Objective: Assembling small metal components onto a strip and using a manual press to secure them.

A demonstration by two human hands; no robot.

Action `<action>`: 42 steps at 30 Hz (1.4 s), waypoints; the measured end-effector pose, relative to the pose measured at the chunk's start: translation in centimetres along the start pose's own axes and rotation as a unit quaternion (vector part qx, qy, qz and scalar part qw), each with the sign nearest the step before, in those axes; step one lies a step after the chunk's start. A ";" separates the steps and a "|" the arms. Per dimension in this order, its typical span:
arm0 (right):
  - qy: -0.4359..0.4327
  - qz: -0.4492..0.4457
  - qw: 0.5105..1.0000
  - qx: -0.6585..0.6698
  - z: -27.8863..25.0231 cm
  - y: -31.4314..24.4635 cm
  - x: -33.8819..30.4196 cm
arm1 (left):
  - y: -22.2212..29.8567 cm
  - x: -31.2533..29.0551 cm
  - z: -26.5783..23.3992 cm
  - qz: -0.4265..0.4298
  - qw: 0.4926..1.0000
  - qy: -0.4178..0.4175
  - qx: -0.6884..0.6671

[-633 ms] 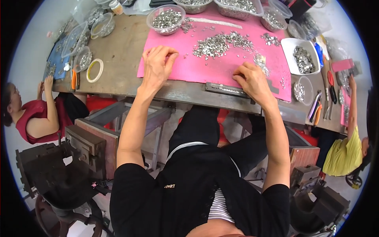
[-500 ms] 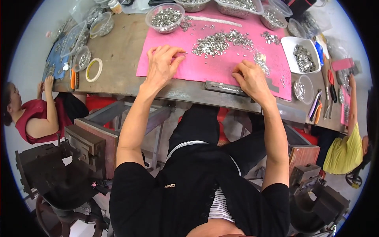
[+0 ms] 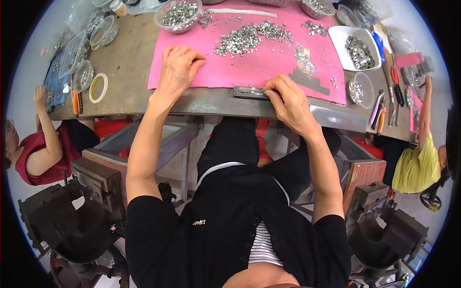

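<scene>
My left hand hovers over the front left of the pink mat. Its fingers are curled, thumb and forefinger drawn together; whatever they pinch is too small to make out. At the table's front edge lies a narrow dark metal bar with small silver bits along its top. My right hand is over the bar's right end, fingers closed and touching it or something on it; its fingertips hide the exact contact. Beyond both hands, a loose heap of small shiny metal pieces spreads across the mat.
A grey stepped plate lies right of my right hand. Around the mat stand a clear bowl of metal pieces, a white tray and a plastic cup. Pliers lie farther right. Tape lies left. Co-workers sit at both sides.
The whole view has shifted, moving the scene left and up. My right hand has come down closer to the bar, uncovering more of the grey plate. My left hand stays closed over the mat.
</scene>
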State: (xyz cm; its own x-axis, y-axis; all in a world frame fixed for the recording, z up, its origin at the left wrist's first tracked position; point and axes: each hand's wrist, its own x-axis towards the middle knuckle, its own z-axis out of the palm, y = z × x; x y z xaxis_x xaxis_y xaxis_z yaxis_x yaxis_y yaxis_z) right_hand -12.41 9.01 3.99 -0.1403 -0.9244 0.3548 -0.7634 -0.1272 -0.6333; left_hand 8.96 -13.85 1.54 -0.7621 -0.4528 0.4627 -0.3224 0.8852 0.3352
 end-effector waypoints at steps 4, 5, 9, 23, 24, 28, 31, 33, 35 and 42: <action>0.026 -0.041 0.998 -0.042 0.8 0.3 -0.3 | 0.2 0.0 -0.1 -0.007 1.000 -0.008 0.014; 0.033 -0.044 0.997 -0.052 0.9 0.2 -0.3 | 0.2 0.0 -0.1 -0.004 1.000 -0.001 0.017; 0.036 -0.049 0.996 -0.067 1.0 0.1 -0.4 | 0.1 -0.4 0.0 0.007 1.000 0.019 0.022; 0.068 -0.121 0.973 -0.183 1.4 -0.6 -0.8 | 9.9 -2.1 3.0 -0.116 0.950 0.025 -0.289; 0.068 -0.121 0.973 -0.183 1.3 -0.5 -0.8 | 10.5 -2.3 3.6 -0.088 0.952 0.038 -0.289; 0.056 -0.075 0.992 -0.081 0.3 0.1 -0.9 | 11.6 -2.1 5.1 -0.024 0.954 0.065 -0.291; 0.073 -0.027 0.996 -0.042 -0.1 0.1 -1.1 | 11.8 -2.1 5.8 -0.017 0.953 0.080 -0.293; 0.083 -0.003 0.996 -0.036 -0.2 0.1 -1.3 | 11.9 -2.0 5.9 -0.010 0.955 0.079 -0.286; 0.092 -0.007 0.995 -0.034 -0.2 0.0 -1.2 | 11.9 -1.9 5.9 -0.003 0.957 0.079 -0.278; 0.114 -0.010 0.993 -0.041 0.2 0.2 -0.9 | 12.5 -2.0 5.2 0.056 0.985 0.102 -0.130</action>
State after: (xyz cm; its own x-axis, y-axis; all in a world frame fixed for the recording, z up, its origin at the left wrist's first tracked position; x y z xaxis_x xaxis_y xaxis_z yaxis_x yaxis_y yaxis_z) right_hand -12.30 9.76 3.45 -0.2564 -0.8149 0.5198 -0.8155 -0.1063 -0.5689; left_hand 3.48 -1.29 0.52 -0.6482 -0.3892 0.6545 -0.0675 0.8855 0.4597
